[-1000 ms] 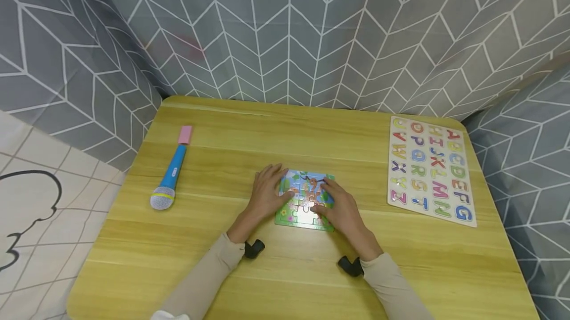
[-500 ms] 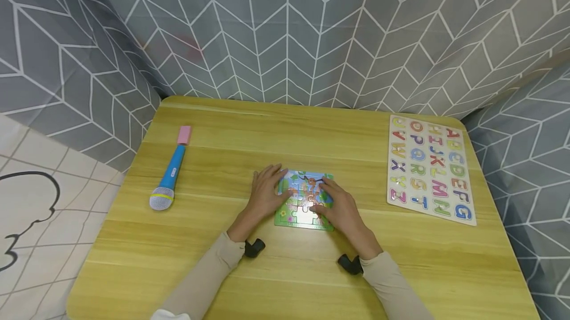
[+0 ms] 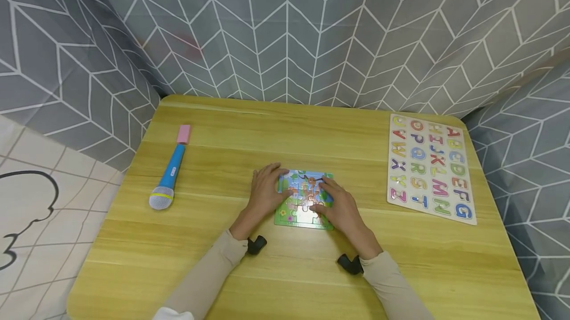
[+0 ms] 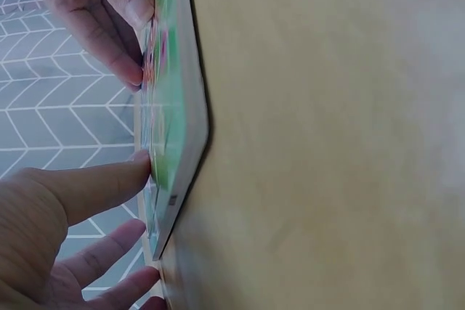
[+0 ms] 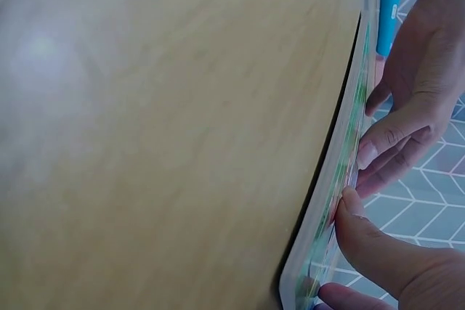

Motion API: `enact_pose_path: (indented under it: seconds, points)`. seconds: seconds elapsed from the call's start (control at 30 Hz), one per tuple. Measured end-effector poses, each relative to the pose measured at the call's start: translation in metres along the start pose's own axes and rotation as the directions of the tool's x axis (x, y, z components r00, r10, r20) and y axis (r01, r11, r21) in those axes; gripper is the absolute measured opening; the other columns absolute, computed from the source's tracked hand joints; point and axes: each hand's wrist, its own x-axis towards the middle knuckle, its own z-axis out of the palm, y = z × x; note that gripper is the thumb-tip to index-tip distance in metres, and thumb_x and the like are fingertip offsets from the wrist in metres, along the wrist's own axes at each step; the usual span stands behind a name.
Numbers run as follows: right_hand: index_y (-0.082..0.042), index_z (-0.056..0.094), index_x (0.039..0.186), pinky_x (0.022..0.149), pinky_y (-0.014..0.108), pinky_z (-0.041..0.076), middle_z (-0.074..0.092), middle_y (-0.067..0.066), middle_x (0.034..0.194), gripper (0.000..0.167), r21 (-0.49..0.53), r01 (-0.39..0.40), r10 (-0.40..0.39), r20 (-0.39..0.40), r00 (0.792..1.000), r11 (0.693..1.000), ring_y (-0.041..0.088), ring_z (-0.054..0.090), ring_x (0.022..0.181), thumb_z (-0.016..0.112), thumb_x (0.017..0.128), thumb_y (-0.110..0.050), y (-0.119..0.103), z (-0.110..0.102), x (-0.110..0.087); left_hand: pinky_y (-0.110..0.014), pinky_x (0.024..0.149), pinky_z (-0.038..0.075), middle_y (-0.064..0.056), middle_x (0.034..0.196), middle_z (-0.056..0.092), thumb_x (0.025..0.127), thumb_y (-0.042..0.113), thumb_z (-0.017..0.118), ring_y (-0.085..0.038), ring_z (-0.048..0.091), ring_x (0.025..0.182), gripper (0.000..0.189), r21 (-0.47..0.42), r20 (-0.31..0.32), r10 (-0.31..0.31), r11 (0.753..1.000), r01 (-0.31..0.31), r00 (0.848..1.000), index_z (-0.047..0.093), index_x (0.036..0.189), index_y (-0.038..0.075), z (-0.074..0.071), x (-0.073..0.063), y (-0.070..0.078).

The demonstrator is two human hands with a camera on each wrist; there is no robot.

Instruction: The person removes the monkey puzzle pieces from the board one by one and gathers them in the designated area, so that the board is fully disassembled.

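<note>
A small jigsaw puzzle (image 3: 307,216) with a green border and a bright picture lies flat on the wooden table. At its left side is my left hand (image 3: 265,192); the thumb rests on the puzzle surface, and the relaxed fingers lie along the far left corner. My right hand (image 3: 342,209) is at the right side, its thumb touching the pieces and its fingertips on the upper right part. From the left wrist view, the left thumb (image 4: 109,186) touches the puzzle top. In the right wrist view, the right thumb (image 5: 356,215) presses near the edge.
A blue toy microphone (image 3: 171,171) and a pink block (image 3: 184,134) lie to the left on the table (image 3: 276,132). An alphabet board (image 3: 427,171) with coloured letters sits at the right. Patterned grey curtains (image 3: 285,38) hang behind the table.
My left wrist has shifted slightly forward and right. Both hands otherwise keep their places on the puzzle, which has not visibly moved on the table.
</note>
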Motion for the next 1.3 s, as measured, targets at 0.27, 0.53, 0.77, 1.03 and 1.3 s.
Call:
enact_pose_path:
  seconds: [0.27,0.53,0.77,1.03,1.3]
  points:
    - [0.002,0.054,0.142,0.117,0.067,0.033,0.042,0.018,0.158,0.072,0.0,0.0,0.0,0.004,1.0,1.0,0.046,0.039,0.144,0.083,0.082,-0.026,0.0,-0.001,0.0,-0.067,0.126,0.01,-0.015,0.154,0.048,0.081,0.021,0.084,-0.04,0.037,0.147,0.051,-0.002,0.004,-0.011,1.0,0.011,1.0,0.066,0.128,0.012,-0.001,0.001,0.001]
    - [0.002,0.054,0.142,0.117,0.068,0.032,0.042,0.017,0.159,0.072,-0.003,-0.004,0.004,0.012,1.0,1.0,0.046,0.039,0.144,0.083,0.082,-0.026,0.0,0.0,0.002,-0.067,0.125,0.009,-0.014,0.154,0.047,0.081,0.021,0.084,-0.04,0.036,0.147,0.05,0.011,0.018,-0.027,1.0,0.027,0.999,0.066,0.126,0.012,-0.002,0.002,0.005]
    - [0.001,0.054,0.142,0.117,0.066,0.033,0.042,0.016,0.159,0.071,0.002,-0.012,0.012,0.012,1.0,1.0,0.046,0.039,0.145,0.083,0.082,-0.025,0.001,0.0,0.001,-0.069,0.124,0.004,-0.012,0.157,0.042,0.079,0.021,0.086,-0.038,0.031,0.15,0.051,0.032,0.054,-0.07,0.997,0.068,0.996,0.064,0.125,0.012,-0.005,0.005,0.009]
    - [0.0,0.055,0.141,0.118,0.063,0.034,0.042,0.015,0.159,0.072,0.022,-0.023,0.022,0.014,1.0,0.999,0.044,0.039,0.146,0.085,0.08,-0.024,-0.002,-0.002,0.003,-0.068,0.125,0.0,-0.012,0.16,0.037,0.078,0.019,0.087,-0.037,0.027,0.152,0.052,0.029,0.094,-0.1,0.995,0.097,0.991,0.062,0.123,0.009,-0.005,0.011,0.012]
    - [0.001,0.055,0.141,0.12,0.062,0.032,0.041,0.014,0.159,0.072,0.025,-0.021,0.02,0.029,0.999,0.999,0.042,0.037,0.147,0.085,0.08,-0.023,-0.003,-0.002,0.004,-0.064,0.127,-0.002,-0.01,0.161,0.035,0.078,0.019,0.087,-0.035,0.025,0.153,0.053,0.039,0.135,-0.105,0.994,0.101,0.985,0.059,0.121,0.006,-0.007,0.013,0.013]
